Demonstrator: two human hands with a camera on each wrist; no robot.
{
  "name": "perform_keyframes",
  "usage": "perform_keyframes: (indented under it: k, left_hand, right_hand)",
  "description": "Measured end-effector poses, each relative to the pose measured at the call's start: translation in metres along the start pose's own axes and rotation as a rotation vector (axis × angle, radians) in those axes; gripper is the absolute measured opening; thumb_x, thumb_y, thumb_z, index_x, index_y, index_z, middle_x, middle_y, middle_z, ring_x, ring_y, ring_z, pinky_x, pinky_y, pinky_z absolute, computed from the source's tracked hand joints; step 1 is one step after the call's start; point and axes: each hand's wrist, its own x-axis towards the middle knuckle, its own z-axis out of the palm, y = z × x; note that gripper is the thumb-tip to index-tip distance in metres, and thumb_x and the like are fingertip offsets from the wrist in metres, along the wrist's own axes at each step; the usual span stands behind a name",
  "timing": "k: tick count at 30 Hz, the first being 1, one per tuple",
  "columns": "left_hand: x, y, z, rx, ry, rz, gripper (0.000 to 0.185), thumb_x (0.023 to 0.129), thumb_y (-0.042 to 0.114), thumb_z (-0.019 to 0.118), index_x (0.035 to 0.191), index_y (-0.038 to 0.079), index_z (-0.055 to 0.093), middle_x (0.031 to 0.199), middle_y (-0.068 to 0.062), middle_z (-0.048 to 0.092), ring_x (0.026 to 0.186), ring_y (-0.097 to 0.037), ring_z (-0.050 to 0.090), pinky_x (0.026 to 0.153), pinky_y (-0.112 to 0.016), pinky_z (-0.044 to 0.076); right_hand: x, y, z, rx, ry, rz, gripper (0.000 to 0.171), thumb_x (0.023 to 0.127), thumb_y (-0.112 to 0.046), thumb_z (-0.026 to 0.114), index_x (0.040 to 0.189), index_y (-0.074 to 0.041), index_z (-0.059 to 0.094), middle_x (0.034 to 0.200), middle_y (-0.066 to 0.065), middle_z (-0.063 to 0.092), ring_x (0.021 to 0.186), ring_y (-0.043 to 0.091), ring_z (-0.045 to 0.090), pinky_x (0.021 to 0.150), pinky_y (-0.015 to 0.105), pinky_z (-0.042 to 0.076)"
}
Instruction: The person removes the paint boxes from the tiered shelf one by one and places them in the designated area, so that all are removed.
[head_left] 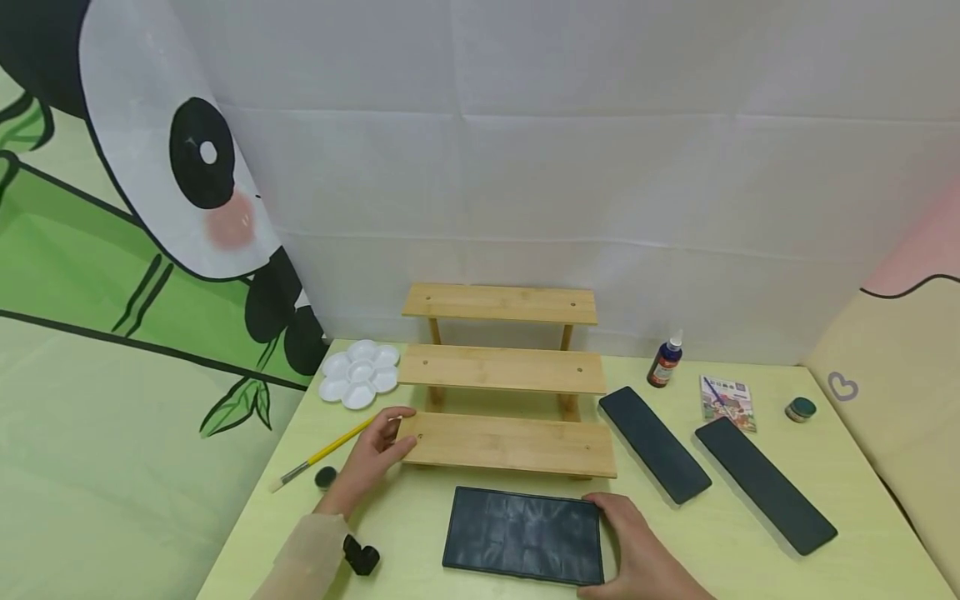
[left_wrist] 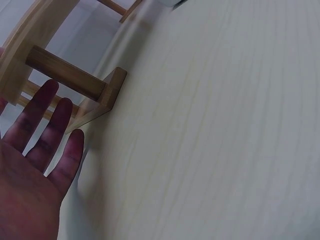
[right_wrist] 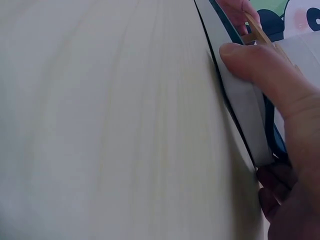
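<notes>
A three-tier wooden stand (head_left: 506,367) rises in steps toward the back wall. My left hand (head_left: 372,457) touches the left end of its lowest shelf (head_left: 510,444); the fingers are extended and spread beside a dowel support (left_wrist: 65,72) in the left wrist view. In front of the stand lies a flat, dark rectangular box (head_left: 525,535) with a glossy, creased top. My right hand (head_left: 637,550) grips its right end, fingers at the far corner and thumb on the near side. The right wrist view shows the box's pale side (right_wrist: 245,110) under my thumb.
Two long dark slabs (head_left: 655,444) lie slanted on the right. Behind them are a blue bottle (head_left: 665,362), a printed card (head_left: 735,404) and a small jar (head_left: 800,409). On the left are a white flower palette (head_left: 360,372), a yellow brush (head_left: 330,450), another jar (head_left: 326,477) and a black object (head_left: 363,558).
</notes>
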Motion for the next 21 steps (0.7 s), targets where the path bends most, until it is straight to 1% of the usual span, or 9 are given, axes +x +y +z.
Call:
perform_keyframes:
  k: [3, 8, 10, 13, 18, 21]
  left_hand:
    - [0.0005, -0.0001, -0.0002, 0.001, -0.005, 0.005, 0.042, 0.103, 0.017, 0.070, 0.142, 0.014, 0.054, 0.140, -0.016, 0.062, 0.110, -0.028, 0.062, 0.087, -0.030, 0.053]
    - [0.0010, 0.0004, -0.0003, 0.005, -0.002, 0.001, 0.043, 0.103, 0.018, 0.070, 0.143, 0.014, 0.054, 0.139, -0.016, 0.063, 0.109, -0.028, 0.062, 0.087, -0.030, 0.053]
    - [0.0009, 0.0006, -0.0003, 0.005, 0.001, -0.006, 0.043, 0.103, 0.018, 0.070, 0.143, 0.015, 0.054, 0.139, -0.016, 0.063, 0.109, -0.028, 0.062, 0.087, -0.030, 0.053]
    - [0.0007, 0.0011, -0.0010, 0.009, -0.001, -0.014, 0.043, 0.103, 0.019, 0.070, 0.143, 0.015, 0.054, 0.139, -0.016, 0.063, 0.110, -0.029, 0.062, 0.088, -0.030, 0.054]
    - [0.0002, 0.0023, -0.0027, 0.011, -0.007, -0.008, 0.043, 0.103, 0.018, 0.070, 0.143, 0.014, 0.054, 0.140, -0.017, 0.062, 0.112, -0.030, 0.062, 0.090, -0.029, 0.054]
    - [-0.0001, 0.0035, -0.0036, 0.032, -0.002, 0.005, 0.042, 0.103, 0.018, 0.070, 0.143, 0.014, 0.055, 0.143, -0.015, 0.060, 0.120, -0.030, 0.060, 0.093, -0.029, 0.052]
  right_hand:
    - [0.0000, -0.0005, -0.0005, -0.032, 0.004, 0.002, 0.117, 0.059, -0.077, 0.090, 0.149, -0.015, 0.048, 0.142, -0.002, 0.046, 0.129, 0.024, 0.044, 0.100, 0.055, 0.047]
    - [0.0009, -0.0002, -0.0022, -0.081, -0.001, 0.014, 0.121, 0.057, -0.082, 0.086, 0.149, -0.011, 0.051, 0.146, 0.008, 0.046, 0.133, 0.034, 0.043, 0.100, 0.066, 0.041]
    - [0.0013, -0.0005, -0.0030, -0.087, -0.013, 0.023, 0.123, 0.056, -0.083, 0.085, 0.149, -0.010, 0.051, 0.147, 0.010, 0.045, 0.134, 0.036, 0.043, 0.100, 0.067, 0.040]
    - [0.0021, -0.0005, -0.0036, -0.091, -0.027, 0.030, 0.125, 0.055, -0.084, 0.085, 0.150, -0.010, 0.051, 0.148, 0.011, 0.045, 0.134, 0.037, 0.042, 0.100, 0.068, 0.039]
    - [0.0037, 0.0008, -0.0038, -0.142, -0.026, -0.007, 0.129, 0.055, -0.086, 0.084, 0.153, -0.010, 0.048, 0.149, 0.012, 0.044, 0.134, 0.035, 0.043, 0.096, 0.064, 0.039]
    - [0.0041, 0.0026, -0.0053, -0.163, -0.030, -0.032, 0.135, 0.054, -0.088, 0.082, 0.157, -0.010, 0.043, 0.150, 0.011, 0.044, 0.134, 0.033, 0.042, 0.096, 0.061, 0.040]
